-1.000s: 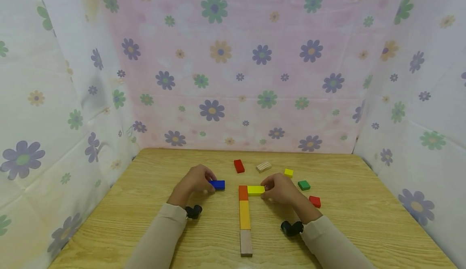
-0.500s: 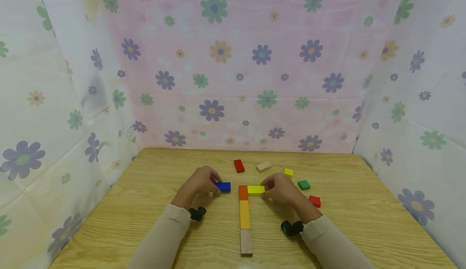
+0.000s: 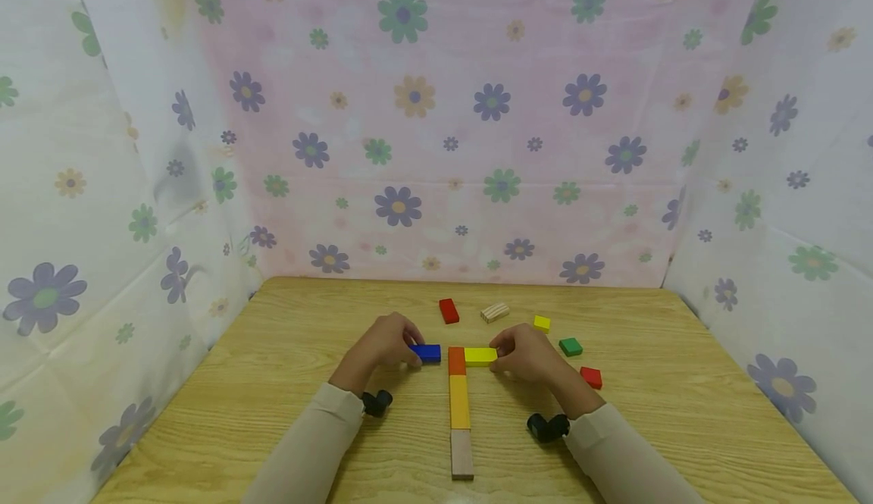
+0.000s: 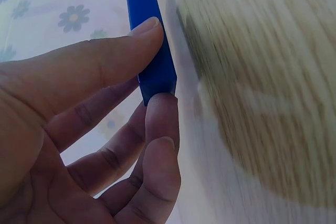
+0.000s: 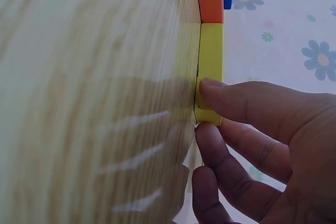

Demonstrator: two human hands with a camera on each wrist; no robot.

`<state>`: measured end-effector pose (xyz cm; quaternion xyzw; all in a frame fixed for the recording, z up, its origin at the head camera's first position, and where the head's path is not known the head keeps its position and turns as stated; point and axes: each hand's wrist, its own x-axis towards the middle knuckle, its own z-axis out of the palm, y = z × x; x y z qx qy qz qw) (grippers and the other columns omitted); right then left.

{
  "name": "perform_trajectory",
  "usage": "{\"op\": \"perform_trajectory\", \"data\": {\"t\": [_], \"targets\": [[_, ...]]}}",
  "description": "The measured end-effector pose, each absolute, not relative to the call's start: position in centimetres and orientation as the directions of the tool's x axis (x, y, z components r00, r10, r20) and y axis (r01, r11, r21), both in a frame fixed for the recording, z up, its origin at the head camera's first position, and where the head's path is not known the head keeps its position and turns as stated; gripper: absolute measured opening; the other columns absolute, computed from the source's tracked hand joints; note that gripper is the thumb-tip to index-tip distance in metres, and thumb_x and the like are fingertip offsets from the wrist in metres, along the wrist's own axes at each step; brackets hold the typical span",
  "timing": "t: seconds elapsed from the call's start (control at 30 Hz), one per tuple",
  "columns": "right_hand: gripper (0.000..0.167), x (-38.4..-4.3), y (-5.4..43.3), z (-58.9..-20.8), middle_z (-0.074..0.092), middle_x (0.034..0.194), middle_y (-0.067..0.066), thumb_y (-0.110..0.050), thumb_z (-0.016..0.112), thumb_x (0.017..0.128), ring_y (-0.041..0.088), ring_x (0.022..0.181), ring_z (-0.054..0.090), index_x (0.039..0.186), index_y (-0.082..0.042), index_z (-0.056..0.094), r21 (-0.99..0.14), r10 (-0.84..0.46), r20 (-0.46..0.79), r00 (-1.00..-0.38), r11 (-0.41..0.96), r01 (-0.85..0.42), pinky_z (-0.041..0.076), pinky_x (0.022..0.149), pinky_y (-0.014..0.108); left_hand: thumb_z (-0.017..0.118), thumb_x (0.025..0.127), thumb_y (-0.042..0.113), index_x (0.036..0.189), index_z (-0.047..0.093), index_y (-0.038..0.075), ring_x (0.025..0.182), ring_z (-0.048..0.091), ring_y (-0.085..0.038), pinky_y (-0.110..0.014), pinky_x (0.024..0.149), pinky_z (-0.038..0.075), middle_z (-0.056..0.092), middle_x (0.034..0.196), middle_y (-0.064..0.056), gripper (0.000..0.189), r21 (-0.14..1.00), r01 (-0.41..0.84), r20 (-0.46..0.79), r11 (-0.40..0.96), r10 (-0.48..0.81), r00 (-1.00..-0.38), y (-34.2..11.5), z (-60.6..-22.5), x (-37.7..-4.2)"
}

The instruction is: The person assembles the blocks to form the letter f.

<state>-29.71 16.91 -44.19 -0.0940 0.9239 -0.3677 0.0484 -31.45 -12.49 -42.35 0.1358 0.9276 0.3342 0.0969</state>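
A blue block (image 3: 428,353) is pinched at its left end by my left hand (image 3: 387,341), just left of the red-orange block (image 3: 457,361); a small gap shows between the two. In the left wrist view the thumb lies along the blue block (image 4: 144,9), with a fingertip at its near end. My right hand (image 3: 525,352) pinches the right end of a yellow block (image 3: 480,357), whose other end meets the red-orange block. From that block a column runs toward me: an orange-yellow block (image 3: 460,402), then a plain wooden block (image 3: 461,455).
Behind and right of the hands lie loose pieces: a red block (image 3: 449,311), a ridged wooden block (image 3: 495,312), a small yellow block (image 3: 542,324), a green block (image 3: 571,347) and another red block (image 3: 591,377). Flowered cloth (image 3: 436,148) walls the wooden table (image 3: 286,322).
My left hand has slid the blue block to the right and slightly toward me, nearer the red-orange block. The right hand has stayed in place on the yellow block.
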Motion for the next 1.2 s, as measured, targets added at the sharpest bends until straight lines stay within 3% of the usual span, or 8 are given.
{"op": "perform_trajectory", "data": {"t": [1.2], "targets": [[0.029,-29.8,17.0,-44.3,0.068,0.093,0.0,-0.01,0.088,0.081,0.018,0.084,0.058,0.109,-0.01,0.079,-0.697,-0.211,-0.016,-0.977,0.703,-0.141,0.052,0.076,0.031,0.092,0.076,0.008,0.098,0.08,0.015,0.093,0.064,-0.023,-0.043,0.088,0.058,0.072,0.1,-0.006,0.026,0.648,0.203,-0.085,0.734,0.334,-0.939,-11.3,-43.0,-31.4]]}}
